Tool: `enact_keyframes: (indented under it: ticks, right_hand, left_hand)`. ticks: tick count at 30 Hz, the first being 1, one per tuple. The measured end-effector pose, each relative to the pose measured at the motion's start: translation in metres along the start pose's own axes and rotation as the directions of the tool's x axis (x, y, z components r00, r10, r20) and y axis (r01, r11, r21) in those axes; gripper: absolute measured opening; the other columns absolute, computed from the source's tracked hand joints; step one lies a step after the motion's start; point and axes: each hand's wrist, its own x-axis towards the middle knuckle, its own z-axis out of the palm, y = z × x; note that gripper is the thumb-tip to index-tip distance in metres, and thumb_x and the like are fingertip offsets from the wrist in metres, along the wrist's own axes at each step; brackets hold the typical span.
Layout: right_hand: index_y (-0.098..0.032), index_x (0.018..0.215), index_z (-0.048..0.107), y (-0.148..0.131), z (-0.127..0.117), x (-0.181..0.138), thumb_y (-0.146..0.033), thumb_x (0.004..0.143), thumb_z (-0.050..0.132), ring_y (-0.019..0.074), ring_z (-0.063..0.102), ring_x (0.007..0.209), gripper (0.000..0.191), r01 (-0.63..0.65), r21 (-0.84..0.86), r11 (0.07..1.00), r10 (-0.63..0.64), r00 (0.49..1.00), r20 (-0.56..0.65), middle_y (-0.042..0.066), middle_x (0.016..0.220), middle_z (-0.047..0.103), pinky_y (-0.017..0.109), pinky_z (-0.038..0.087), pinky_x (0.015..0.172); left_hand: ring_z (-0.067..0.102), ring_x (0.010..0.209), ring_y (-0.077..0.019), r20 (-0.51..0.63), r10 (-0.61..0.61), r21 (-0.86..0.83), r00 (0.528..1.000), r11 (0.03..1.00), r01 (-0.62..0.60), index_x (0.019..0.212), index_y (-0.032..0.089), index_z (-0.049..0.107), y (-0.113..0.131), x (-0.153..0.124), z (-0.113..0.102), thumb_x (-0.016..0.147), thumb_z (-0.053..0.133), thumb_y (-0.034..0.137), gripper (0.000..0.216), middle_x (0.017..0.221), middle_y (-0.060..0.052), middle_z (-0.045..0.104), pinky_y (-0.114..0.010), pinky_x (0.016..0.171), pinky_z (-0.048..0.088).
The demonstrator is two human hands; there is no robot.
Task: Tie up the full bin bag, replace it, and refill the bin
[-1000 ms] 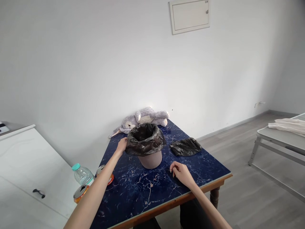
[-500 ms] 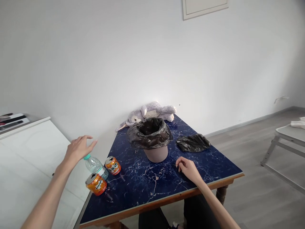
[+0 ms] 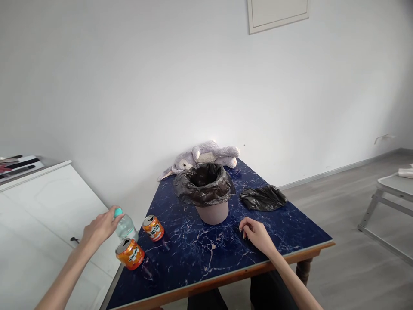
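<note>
My left hand reaches out past the table's left edge and curls its fingers round the neck of a clear water bottle with a teal cap. Two opened orange drink cans lie just right of it on the dark blue marbled table. My right hand rests on the table with its fingers curled down, and nothing shows in it. Beyond it stands a small pinkish bin lined with a black bag.
A crumpled black bag lies right of the bin. A grey plush toy lies at the table's far end against the wall. A white cabinet stands on the left, a light folding table on the right.
My left hand left the bin's bag rim, swung out left and came down onto the water bottle. The view shifted left and the cans came into sight. My right hand barely moved.
</note>
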Motion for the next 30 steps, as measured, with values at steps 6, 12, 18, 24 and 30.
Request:
enact_keyframes:
  ticks: [6,12,18,24,30]
  right_hand:
    - [-0.024,0.083,0.064,0.001,0.0,0.0,-0.028,0.089,0.045,0.0188,0.066,0.06,0.02,-0.001,-0.003,1.0,0.001,1.0,0.014,-0.001,0.067,0.068,0.027,0.046,0.064]
    - [-0.024,0.081,0.062,-0.003,0.002,0.002,-0.029,0.089,0.044,0.0181,0.066,0.06,0.021,0.011,0.004,1.0,-0.011,1.0,-0.003,0.001,0.075,0.071,0.028,0.047,0.064]
    - [-0.024,0.081,0.062,-0.003,0.004,0.004,-0.029,0.089,0.045,0.0189,0.066,0.059,0.02,0.022,0.011,1.0,-0.022,1.0,-0.012,0.001,0.073,0.071,0.028,0.048,0.062]
    - [-0.024,0.081,0.062,0.001,0.005,0.006,-0.029,0.088,0.045,0.019,0.067,0.06,0.019,0.021,0.018,1.0,-0.02,1.0,-0.016,0.002,0.074,0.07,0.028,0.049,0.063]
    - [-0.024,0.08,0.063,-0.001,0.002,0.004,-0.029,0.088,0.046,0.0186,0.067,0.059,0.019,0.02,0.015,1.0,-0.02,1.0,-0.008,0.001,0.071,0.07,0.027,0.049,0.064]
  left_hand:
    - [0.071,0.094,-0.034,-0.458,0.027,0.014,0.889,1.0,-0.024,0.147,0.029,0.049,0.049,-0.041,-0.084,0.109,0.027,0.06,0.054,0.12,-0.009,0.077,-0.035,0.068,0.044]
    - [0.061,0.064,-0.0176,-0.642,0.211,-0.334,0.737,0.788,-0.517,0.137,0.035,0.06,0.141,-0.053,-0.135,0.104,0.054,0.056,0.04,0.125,0.002,0.076,-0.032,0.077,0.048]
    - [0.068,0.068,-0.0241,-0.302,0.556,-0.464,0.774,0.624,-0.629,0.141,0.028,0.06,0.236,-0.01,-0.103,0.105,0.054,0.05,0.043,0.101,-0.006,0.078,-0.034,0.065,0.048]
    - [0.077,0.09,-0.0297,-0.126,0.747,-0.504,0.653,0.519,-0.69,0.132,0.027,0.071,0.277,0.005,-0.053,0.101,0.06,0.049,0.039,0.119,-0.01,0.08,-0.035,0.074,0.055]
    - [0.063,0.136,-0.0335,-0.196,0.642,-0.497,0.742,0.587,-0.639,0.152,0.026,0.056,0.233,0.015,-0.049,0.109,0.038,0.059,0.057,0.15,-0.012,0.067,-0.044,0.109,0.052]
